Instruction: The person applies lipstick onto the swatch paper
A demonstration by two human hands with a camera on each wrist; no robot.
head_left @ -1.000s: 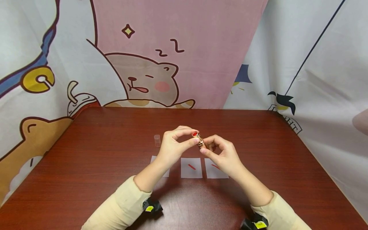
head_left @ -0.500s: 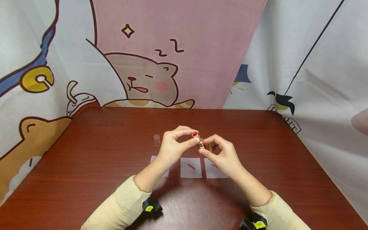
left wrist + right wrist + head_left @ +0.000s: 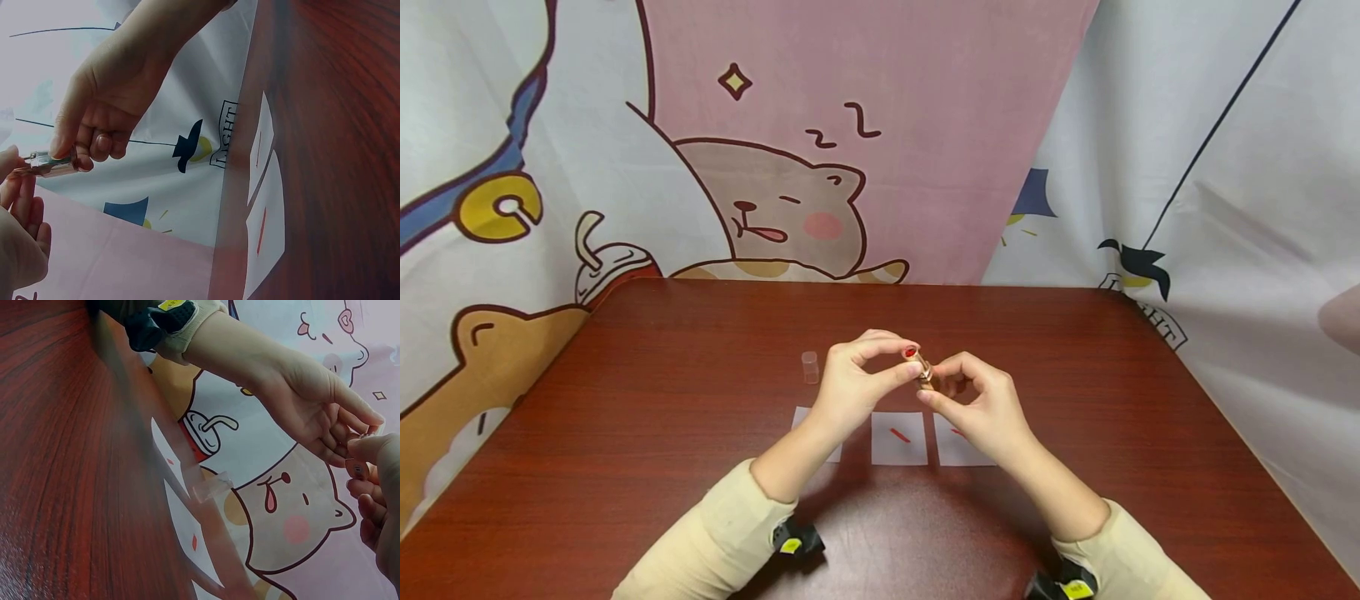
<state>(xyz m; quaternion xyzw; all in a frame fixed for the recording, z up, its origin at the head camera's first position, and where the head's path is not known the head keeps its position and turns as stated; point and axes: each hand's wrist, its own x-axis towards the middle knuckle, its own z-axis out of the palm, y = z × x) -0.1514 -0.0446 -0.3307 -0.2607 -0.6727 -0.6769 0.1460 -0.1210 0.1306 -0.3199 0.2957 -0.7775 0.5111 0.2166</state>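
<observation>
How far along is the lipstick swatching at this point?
Done: red strokes show on the middle paper and the right paper. In hand: the left hand and right hand both pinch the lipstick above the table, red tip showing. Left, by the look of it: the clear cap stands apart, uncapped; the left paper is mostly hidden, so any stroke there can't be confirmed.
</observation>
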